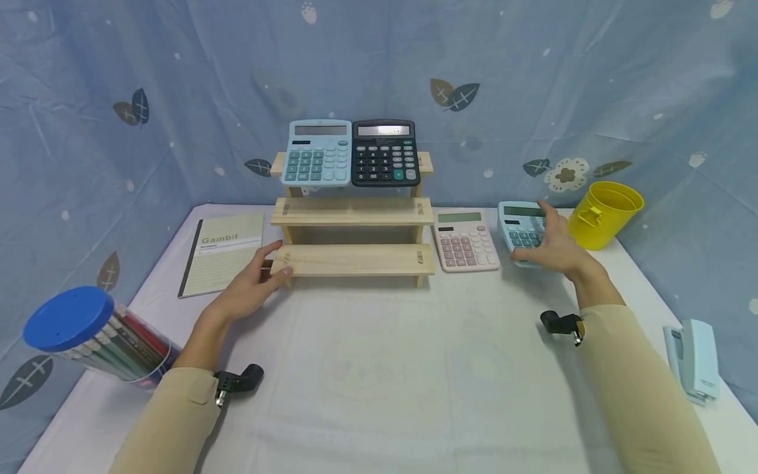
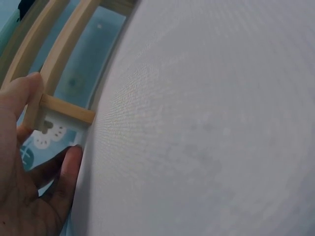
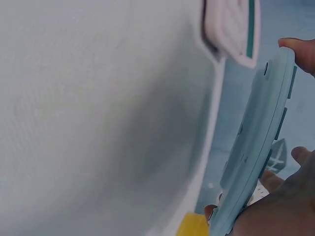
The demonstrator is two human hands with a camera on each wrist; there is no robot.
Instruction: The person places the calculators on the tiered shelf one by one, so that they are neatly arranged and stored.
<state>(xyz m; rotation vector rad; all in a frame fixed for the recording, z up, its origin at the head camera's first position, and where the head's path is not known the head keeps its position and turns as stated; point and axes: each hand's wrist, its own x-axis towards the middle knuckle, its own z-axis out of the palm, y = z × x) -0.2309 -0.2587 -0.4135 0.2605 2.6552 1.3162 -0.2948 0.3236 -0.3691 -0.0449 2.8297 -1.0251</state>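
Observation:
A light blue calculator [image 1: 521, 224] is in my right hand [image 1: 559, 246], with the thumb at its lower edge and fingers at its upper edge. In the right wrist view this calculator [image 3: 258, 132] is tilted up off the white tabletop. My left hand [image 1: 244, 293] grips the left end of the lowest board on a three-tier wooden shelf stand [image 1: 355, 261], thumb at the front. On its top tier lean another light blue calculator [image 1: 318, 153] and a black calculator [image 1: 385, 153], side by side. Between stand and right hand lies a pink calculator [image 1: 465, 241].
A yellow cup [image 1: 604, 214] stands tilted-looking at the back right. The light blue stapler [image 1: 697, 361] lies by the right edge. On the left are a notebook [image 1: 224, 253] and a blue-lidded clear tub [image 1: 127, 339] of pencils. Blue patterned cloth [image 1: 379, 59] hangs behind.

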